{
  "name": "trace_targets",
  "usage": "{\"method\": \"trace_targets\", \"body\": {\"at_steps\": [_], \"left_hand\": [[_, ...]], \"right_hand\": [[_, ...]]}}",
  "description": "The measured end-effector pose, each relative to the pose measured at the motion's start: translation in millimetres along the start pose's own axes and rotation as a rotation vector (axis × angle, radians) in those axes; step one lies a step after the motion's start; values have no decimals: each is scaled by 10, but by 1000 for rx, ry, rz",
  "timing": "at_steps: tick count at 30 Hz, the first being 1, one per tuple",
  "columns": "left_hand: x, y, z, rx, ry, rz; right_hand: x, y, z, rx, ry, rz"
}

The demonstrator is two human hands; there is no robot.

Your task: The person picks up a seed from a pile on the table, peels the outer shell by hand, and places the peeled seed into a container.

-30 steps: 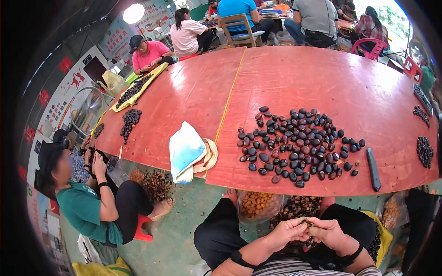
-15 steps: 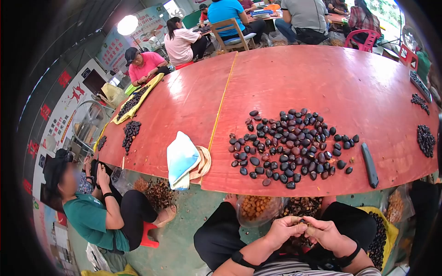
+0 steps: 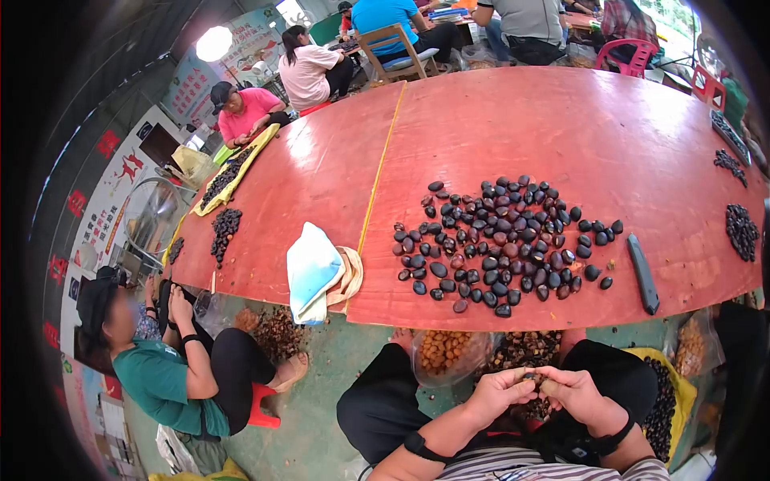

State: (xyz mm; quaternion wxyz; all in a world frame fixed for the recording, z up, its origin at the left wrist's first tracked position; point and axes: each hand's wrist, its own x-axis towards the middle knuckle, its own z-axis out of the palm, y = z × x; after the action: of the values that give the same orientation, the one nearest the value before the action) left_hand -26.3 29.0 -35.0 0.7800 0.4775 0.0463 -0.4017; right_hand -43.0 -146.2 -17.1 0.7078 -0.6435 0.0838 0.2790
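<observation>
My left hand (image 3: 502,394) and my right hand (image 3: 575,393) meet above my lap, fingertips pinched together. Between them is a small dark nut (image 3: 531,377), mostly covered by the fingers. Beneath the hands, a heap of broken brown shells (image 3: 525,350) lies on the floor between my legs. To its left are peeled yellow-brown kernels (image 3: 443,350) in a clear bag or bowl. On the red table (image 3: 521,120) in front of me spreads a loose pile of dark glossy nuts (image 3: 501,248). A dark utility knife (image 3: 642,274) rests to the right of that pile.
A white and blue cloth bag (image 3: 311,268) lies at the table's front edge. By my right leg is a yellow sack (image 3: 684,393) with dark nuts. A co-worker in green (image 3: 164,381) sits at left; others work around the far side. Smaller nut piles (image 3: 225,232) lie at the left.
The view has shifted slightly, so the table sits a little higher in it. My hands stay together, their fingers slightly turned around the small nut.
</observation>
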Motion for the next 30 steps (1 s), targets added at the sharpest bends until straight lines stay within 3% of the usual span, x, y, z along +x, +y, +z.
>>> {"method": "trace_targets", "body": {"at_steps": [5,10,12,14,19,20,25,30], "left_hand": [[-23,11,-21,-5,12,-44],[-93,124,18,-76,69,50],[-122,173,26,-185,83,84],[-166,276,0,-229,83,81],[-142,241,-107,-270,130,91],[-131,231,-114,-274,132,86],[-78,205,-78,-268,142,75],[-22,165,-66,-246,158,68]], "right_hand": [[53,94,27,71,55,-17],[120,49,-87,140,211,20],[77,45,-94,5,162,25],[56,-1,-26,-146,134,-113],[66,-38,125,-85,82,-184],[80,-40,160,-80,74,-280],[122,-30,166,-79,39,-110],[82,-127,193,-110,10,-232]]}}
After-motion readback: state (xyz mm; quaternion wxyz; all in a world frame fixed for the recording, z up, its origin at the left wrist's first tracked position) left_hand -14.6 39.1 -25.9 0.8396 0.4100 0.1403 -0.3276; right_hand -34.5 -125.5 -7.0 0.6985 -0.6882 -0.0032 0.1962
